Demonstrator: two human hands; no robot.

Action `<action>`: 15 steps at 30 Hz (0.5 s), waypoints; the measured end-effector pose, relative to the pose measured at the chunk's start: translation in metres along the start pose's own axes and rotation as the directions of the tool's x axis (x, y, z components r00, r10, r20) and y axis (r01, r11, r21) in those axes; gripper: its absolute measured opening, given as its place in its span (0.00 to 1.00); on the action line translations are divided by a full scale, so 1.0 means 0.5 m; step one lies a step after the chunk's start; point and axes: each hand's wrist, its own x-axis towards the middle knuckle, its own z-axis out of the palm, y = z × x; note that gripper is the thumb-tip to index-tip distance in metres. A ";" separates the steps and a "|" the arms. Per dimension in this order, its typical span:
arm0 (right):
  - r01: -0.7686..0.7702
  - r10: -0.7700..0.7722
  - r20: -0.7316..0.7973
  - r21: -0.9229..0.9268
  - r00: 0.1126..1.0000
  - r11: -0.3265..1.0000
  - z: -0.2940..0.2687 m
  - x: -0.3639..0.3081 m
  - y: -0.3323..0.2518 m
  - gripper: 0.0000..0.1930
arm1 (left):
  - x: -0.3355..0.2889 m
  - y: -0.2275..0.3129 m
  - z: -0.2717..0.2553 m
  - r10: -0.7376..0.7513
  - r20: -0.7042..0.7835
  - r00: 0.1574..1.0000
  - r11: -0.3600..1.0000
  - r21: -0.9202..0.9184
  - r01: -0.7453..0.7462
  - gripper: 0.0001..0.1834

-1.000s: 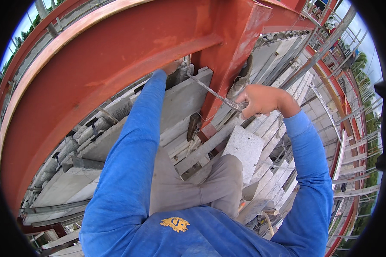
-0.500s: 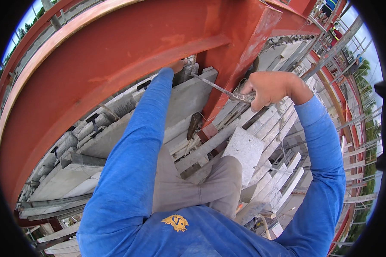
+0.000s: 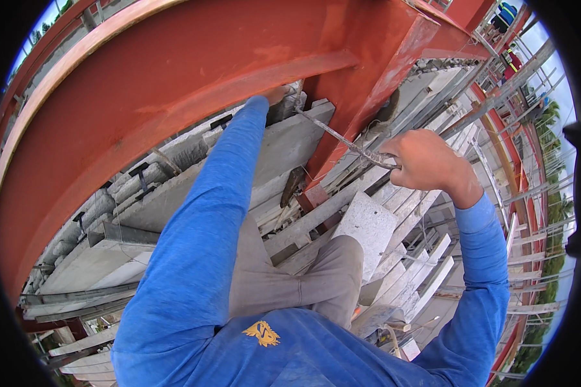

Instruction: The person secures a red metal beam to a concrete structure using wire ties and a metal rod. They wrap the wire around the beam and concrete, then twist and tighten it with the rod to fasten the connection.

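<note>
A red steel beam (image 3: 142, 97) sweeps from nine to twelve o'clock, the biggest thing before me, its lower flange overhanging the place where I reach. Next is the red column (image 3: 361, 84) at one o'clock, standing just behind my work. A grey concrete panel (image 3: 290, 145) leans under the beam, just past twelve. Loose planks (image 3: 400, 209) lie heaped toward four, and a speckled white slab (image 3: 368, 226) sits by my knee, also near four.

The thin metal rod (image 3: 332, 134) crosses in front of the column. From my right hand (image 3: 426, 161), out between two and three, it runs toward ten o'clock; my fingers are curled tight round its near end. Its far end lies just beside my left hand (image 3: 277, 95), at that hand's four o'clock. Those fingers are mostly hidden, so I can't tell what they grip.
</note>
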 end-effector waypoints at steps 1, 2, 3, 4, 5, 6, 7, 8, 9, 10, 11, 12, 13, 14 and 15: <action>-0.004 -0.001 -0.067 -0.075 0.998 0.997 -0.003 -0.003 -0.001 0.17 | -0.003 0.001 -0.003 -0.016 -0.011 1.000 1.000 -0.007 0.016 0.37; -0.014 -0.006 -0.133 -0.149 0.991 0.989 -0.004 -0.005 -0.001 0.17 | -0.008 0.003 -0.006 -0.032 -0.021 0.999 0.999 -0.015 0.031 0.37; 0.016 -0.031 -0.136 -0.113 0.990 0.993 -0.004 -0.002 0.003 0.16 | -0.011 0.002 -0.008 -0.048 -0.031 0.998 0.999 -0.024 0.048 0.37; 0.045 -0.056 -0.139 -0.076 0.989 0.996 -0.001 0.005 0.010 0.16 | -0.013 -0.001 -0.014 -0.034 -0.032 0.999 0.999 -0.023 0.034 0.37; 0.076 -0.080 -0.142 -0.039 0.987 0.996 0.006 0.010 0.018 0.15 | -0.014 -0.007 -0.022 -0.021 -0.033 0.999 1.000 -0.022 0.020 0.37; 0.056 -0.053 -0.157 0.017 0.986 0.998 0.020 0.008 0.028 0.15 | -0.016 -0.006 -0.023 -0.004 -0.031 1.000 1.000 -0.029 0.003 0.37; 0.035 -0.023 -0.169 0.070 0.985 0.997 0.041 0.004 0.043 0.15 | -0.017 -0.001 -0.023 0.004 -0.022 1.000 1.000 -0.029 -0.005 0.37; 0.014 0.008 -0.181 0.123 0.984 0.992 0.065 0.000 0.060 0.15 | -0.017 0.005 -0.021 0.012 -0.013 1.000 0.999 -0.029 -0.013 0.37; -0.033 0.045 -0.180 0.069 0.983 0.997 0.099 -0.007 0.079 0.15 | -0.015 0.012 -0.018 0.024 -0.003 1.000 0.999 -0.028 -0.024 0.37; -0.074 0.076 -0.183 0.016 0.980 0.997 0.139 -0.010 0.099 0.16 | -0.013 0.015 -0.014 0.005 -0.002 1.000 0.999 -0.047 -0.005 0.37; -0.113 0.105 -0.187 -0.033 0.977 0.993 0.164 -0.009 0.111 0.16 | -0.012 0.018 -0.007 -0.017 0.001 1.000 0.998 -0.062 0.017 0.37; -0.069 0.079 -0.178 0.062 0.981 0.996 0.172 0.001 0.109 0.15 | -0.010 0.013 -0.005 -0.041 0.001 0.999 0.997 -0.071 0.041 0.37; -0.027 0.054 -0.170 0.157 0.984 0.987 0.178 0.012 0.103 0.15 | -0.008 0.008 -0.004 -0.027 -0.020 0.999 0.998 -0.053 0.026 0.37; 0.012 0.031 -0.165 0.250 0.986 0.968 0.181 0.018 0.102 0.15 | -0.005 0.004 -0.003 -0.011 -0.040 0.999 0.999 -0.036 0.010 0.36; 0.006 0.044 -0.135 0.354 0.990 0.935 0.178 0.021 0.106 0.14 | -0.002 -0.007 0.000 0.003 -0.059 0.998 1.000 -0.019 -0.005 0.36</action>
